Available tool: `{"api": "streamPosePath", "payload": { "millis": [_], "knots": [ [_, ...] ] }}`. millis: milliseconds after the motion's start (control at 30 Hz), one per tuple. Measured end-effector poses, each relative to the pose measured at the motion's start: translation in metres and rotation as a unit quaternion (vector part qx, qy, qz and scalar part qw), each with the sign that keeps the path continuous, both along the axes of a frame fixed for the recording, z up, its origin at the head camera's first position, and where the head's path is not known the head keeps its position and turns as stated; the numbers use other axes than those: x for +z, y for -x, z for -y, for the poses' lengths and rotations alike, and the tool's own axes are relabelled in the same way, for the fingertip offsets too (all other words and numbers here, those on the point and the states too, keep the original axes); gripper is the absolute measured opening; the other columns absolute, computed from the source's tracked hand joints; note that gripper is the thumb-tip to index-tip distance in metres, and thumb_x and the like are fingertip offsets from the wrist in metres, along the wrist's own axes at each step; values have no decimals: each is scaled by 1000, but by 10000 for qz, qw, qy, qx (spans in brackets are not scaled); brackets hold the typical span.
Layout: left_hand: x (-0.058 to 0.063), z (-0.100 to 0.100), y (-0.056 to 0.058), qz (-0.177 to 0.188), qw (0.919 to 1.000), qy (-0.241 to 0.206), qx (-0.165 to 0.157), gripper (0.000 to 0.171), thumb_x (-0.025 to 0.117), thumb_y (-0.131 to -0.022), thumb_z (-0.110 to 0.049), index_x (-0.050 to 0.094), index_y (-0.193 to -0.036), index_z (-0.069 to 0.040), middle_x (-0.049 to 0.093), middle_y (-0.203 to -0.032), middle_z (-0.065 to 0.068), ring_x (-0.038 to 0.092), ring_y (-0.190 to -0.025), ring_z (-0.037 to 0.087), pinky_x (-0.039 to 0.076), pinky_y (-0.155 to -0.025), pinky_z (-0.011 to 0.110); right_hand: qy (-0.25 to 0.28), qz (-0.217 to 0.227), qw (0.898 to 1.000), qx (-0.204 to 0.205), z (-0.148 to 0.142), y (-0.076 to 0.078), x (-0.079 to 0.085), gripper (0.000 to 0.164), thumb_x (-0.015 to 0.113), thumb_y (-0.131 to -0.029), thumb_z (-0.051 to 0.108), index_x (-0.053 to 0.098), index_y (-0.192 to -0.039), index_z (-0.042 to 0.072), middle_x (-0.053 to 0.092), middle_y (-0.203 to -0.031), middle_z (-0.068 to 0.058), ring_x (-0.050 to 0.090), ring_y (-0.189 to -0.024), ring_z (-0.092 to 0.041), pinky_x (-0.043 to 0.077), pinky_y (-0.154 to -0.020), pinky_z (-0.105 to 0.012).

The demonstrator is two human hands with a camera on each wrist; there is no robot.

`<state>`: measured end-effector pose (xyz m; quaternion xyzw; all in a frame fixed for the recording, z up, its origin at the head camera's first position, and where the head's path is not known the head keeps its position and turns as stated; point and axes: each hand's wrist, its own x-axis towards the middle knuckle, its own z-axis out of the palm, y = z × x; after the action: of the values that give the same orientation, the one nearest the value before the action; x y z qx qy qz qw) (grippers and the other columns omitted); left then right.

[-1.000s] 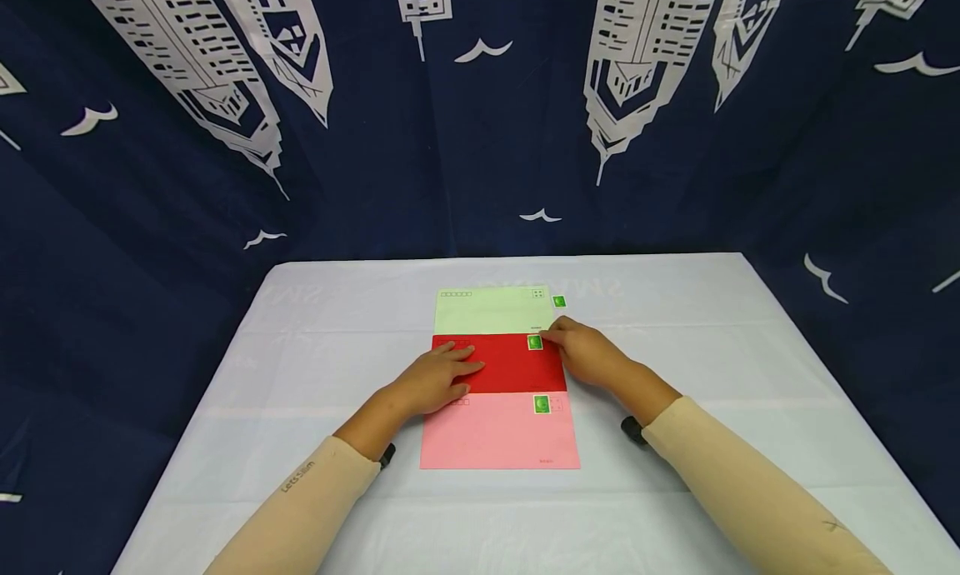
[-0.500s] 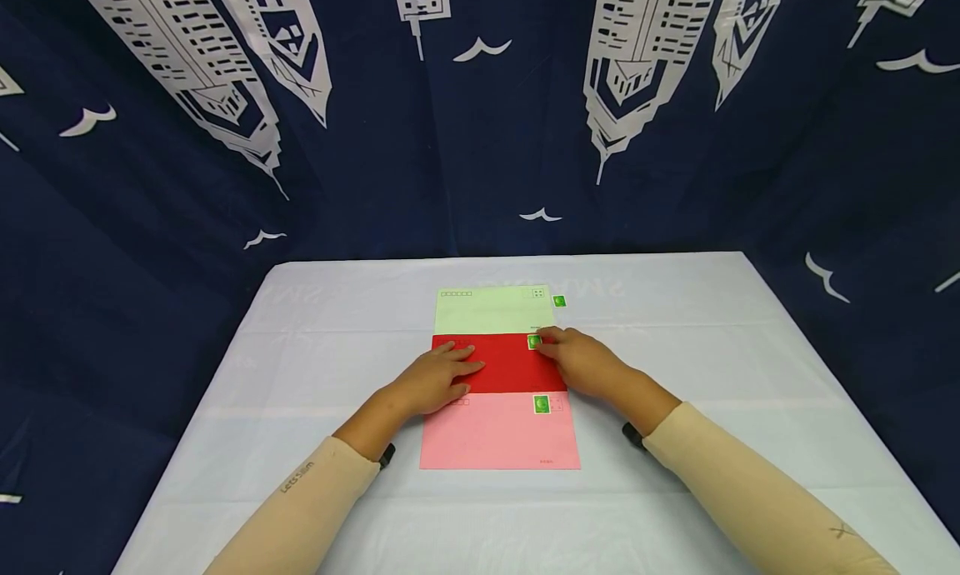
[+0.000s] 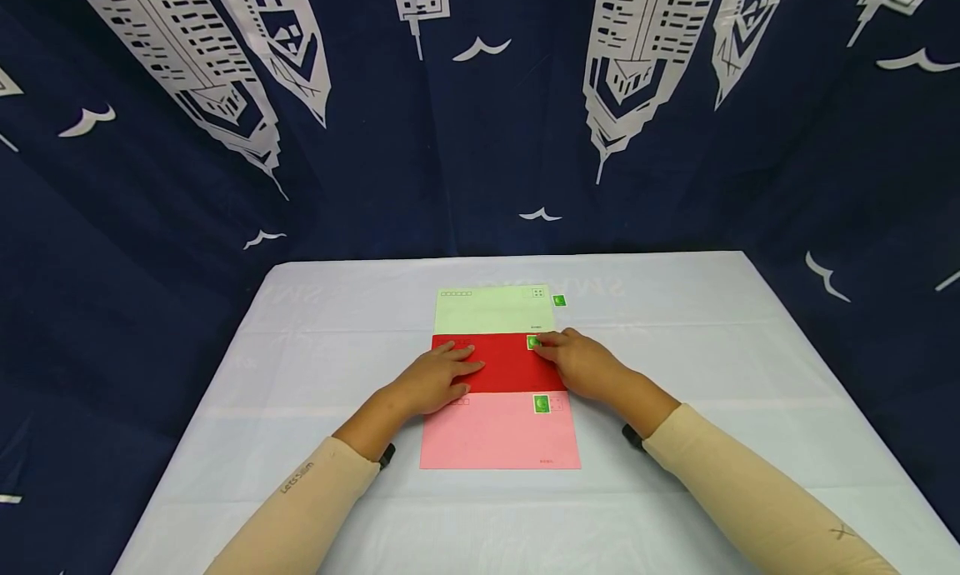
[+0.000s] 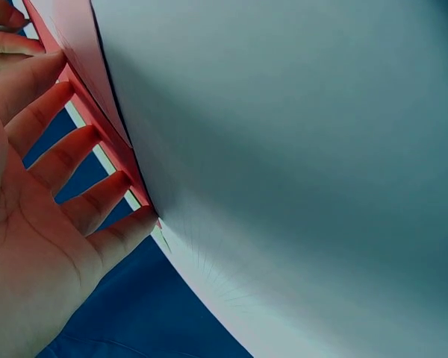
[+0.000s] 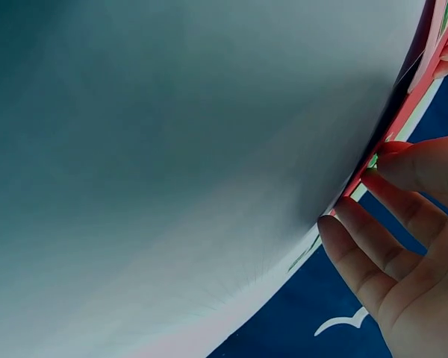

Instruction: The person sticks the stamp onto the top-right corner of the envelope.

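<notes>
A red envelope point(image 3: 517, 375) lies between a pale green envelope point(image 3: 491, 310) behind it and a pink envelope point(image 3: 495, 442) in front. My left hand point(image 3: 437, 379) rests on the red envelope's left part with fingers spread, the thumb reaching the pink one. At the red envelope's upper right corner is a green postage stamp point(image 3: 532, 342), partly covered by my right hand point(image 3: 583, 360). Its thumb and index fingertips touch the stamp from the right, slightly apart. In the right wrist view a bit of the stamp point(image 5: 372, 161) shows between these fingertips; the other fingers stretch out loosely.
Another green stamp point(image 3: 542, 404) is on the pink envelope's upper right. A third stamp point(image 3: 559, 301) lies on the white-covered table point(image 3: 660, 308), just right of the pale green envelope. A dark blue curtain point(image 3: 480, 142) with white prints hangs behind.
My right thumb and index fingertips have shifted from the stamp's right edge onto the stamp and spread slightly apart. The stamp sits a touch further left. My left hand has stayed put.
</notes>
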<state>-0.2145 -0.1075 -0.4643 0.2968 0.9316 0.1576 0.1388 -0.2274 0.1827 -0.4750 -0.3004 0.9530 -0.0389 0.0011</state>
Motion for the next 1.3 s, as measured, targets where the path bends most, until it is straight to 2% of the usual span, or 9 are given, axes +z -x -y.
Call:
{"api": "streamPosePath", "payload": {
  "millis": [367, 733, 1000, 1300],
  "knots": [
    [-1, 1, 1, -26, 10000, 7, -13, 48, 62, -100, -25, 54, -147, -17, 40, -162, 10, 29, -153, 42, 27, -125, 55, -77, 228, 9997, 79, 1, 3, 6, 38, 64, -96, 6, 66, -134, 6, 58, -143, -15, 60, -120, -33, 57, -98, -39],
    [-2, 1, 1, 2, 10000, 41, -2, 49, 63, -100, -25, 54, -148, -18, 40, -162, 9, 28, -153, 41, 27, -125, 54, -111, 497, 9987, -70, 3, 3, 8, 40, 62, -96, 5, 64, -136, 7, 57, -146, -14, 57, -125, -33, 56, -101, -41],
    [-4, 1, 1, -32, 10000, 28, 31, 48, 62, -100, -25, 54, -148, -19, 40, -162, 9, 28, -153, 41, 26, -126, 54, -277, 467, 9985, 121, 4, 4, 11, 40, 63, -96, 7, 65, -135, 8, 52, -153, -8, 54, -132, -34, 51, -104, -54],
    [-5, 1, 1, -43, 10000, 50, 51, 48, 62, -100, -25, 54, -148, -19, 40, -162, 8, 28, -153, 40, 26, -126, 53, -433, 576, 9970, 293, 2, 9, 18, 41, 60, -96, 2, 64, -136, 8, 56, -150, -4, 52, -136, -35, 44, -112, -54]
  ]
}}
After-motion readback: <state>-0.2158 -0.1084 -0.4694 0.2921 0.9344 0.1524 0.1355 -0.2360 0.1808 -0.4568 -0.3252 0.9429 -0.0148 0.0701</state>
